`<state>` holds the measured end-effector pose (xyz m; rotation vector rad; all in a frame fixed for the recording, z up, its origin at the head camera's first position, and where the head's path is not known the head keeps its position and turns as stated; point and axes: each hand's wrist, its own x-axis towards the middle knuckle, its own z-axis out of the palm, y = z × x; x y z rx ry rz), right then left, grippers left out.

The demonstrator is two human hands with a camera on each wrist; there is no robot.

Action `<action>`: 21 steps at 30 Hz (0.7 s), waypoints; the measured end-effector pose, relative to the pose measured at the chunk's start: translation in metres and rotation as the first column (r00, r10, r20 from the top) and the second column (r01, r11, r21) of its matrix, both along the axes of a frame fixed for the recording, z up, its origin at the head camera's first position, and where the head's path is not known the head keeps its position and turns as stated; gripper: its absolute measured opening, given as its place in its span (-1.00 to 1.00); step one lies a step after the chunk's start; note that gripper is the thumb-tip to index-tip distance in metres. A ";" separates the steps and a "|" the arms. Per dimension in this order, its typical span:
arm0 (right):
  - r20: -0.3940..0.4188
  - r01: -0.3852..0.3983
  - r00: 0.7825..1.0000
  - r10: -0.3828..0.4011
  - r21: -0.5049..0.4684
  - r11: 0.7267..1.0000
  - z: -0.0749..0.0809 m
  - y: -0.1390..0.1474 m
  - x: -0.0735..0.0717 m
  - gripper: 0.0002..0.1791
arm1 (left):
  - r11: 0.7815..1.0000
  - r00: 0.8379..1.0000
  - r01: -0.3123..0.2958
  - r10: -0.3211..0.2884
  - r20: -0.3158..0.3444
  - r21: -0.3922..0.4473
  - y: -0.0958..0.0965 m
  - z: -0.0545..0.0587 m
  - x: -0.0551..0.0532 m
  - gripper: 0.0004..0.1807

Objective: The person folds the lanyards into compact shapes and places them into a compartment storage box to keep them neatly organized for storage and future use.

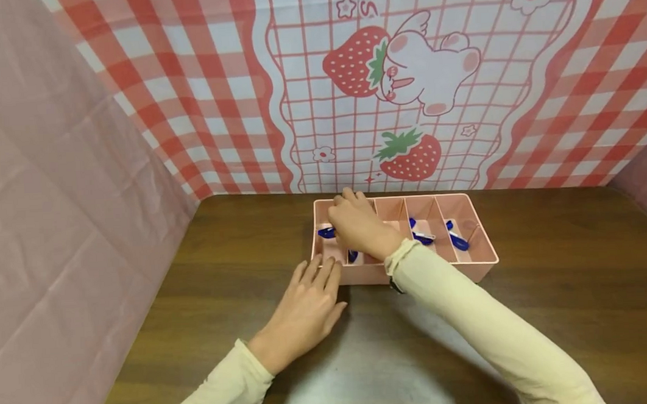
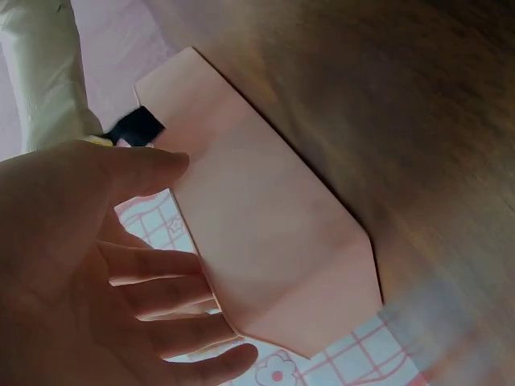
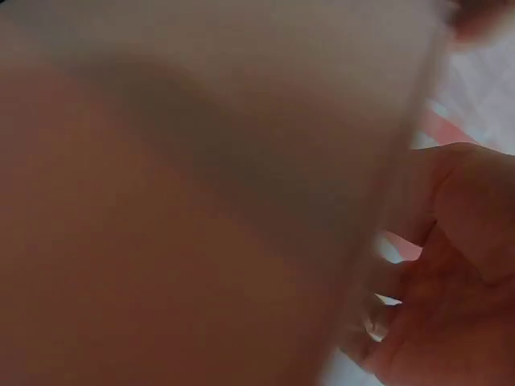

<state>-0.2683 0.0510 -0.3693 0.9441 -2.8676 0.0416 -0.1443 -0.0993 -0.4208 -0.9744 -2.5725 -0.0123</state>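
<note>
A pink divided box (image 1: 415,273) stands on the table, with small dark-blue looped pieces in several compartments. My left hand (image 1: 307,309) reaches to the box's front left corner, its fairly straight fingertips right at the rim. In the left wrist view the thumb (image 2: 153,169) overlaps the outer wall. My right hand (image 1: 360,224) is over the left compartments, fingers bent downward, and a blue piece (image 1: 327,233) shows just left of it. The right wrist view has a blurred box wall (image 3: 201,201) hiding those fingertips; I cannot tell whether they hold anything.
Other blue pieces with pale parts (image 1: 424,238) lie in the right-hand compartments, one (image 1: 459,241) in the rightmost. Thin dividers separate the compartments. Behind the box hangs a checked strawberry cloth (image 1: 295,75); a plain pink cloth (image 1: 55,210) hangs at left. The table (image 1: 222,262) is brown wood.
</note>
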 end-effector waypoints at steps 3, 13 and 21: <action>0.039 0.038 0.998 -0.040 0.060 0.997 -0.010 -0.008 -0.010 -0.89 | 1.000 1.000 0.012 -0.012 -0.018 0.001 0.002 0.000 -0.001 -0.25; 0.240 0.013 0.969 -0.055 0.174 0.985 -0.025 -0.020 -0.014 -0.93 | 1.000 0.999 0.003 -0.003 -0.049 -0.001 0.001 -0.004 -0.003 -0.28; 0.269 -0.022 0.963 -0.014 0.128 0.992 -0.007 0.005 0.022 -0.66 | 0.999 0.999 -0.022 0.023 -0.028 0.025 -0.005 -0.009 0.000 -0.30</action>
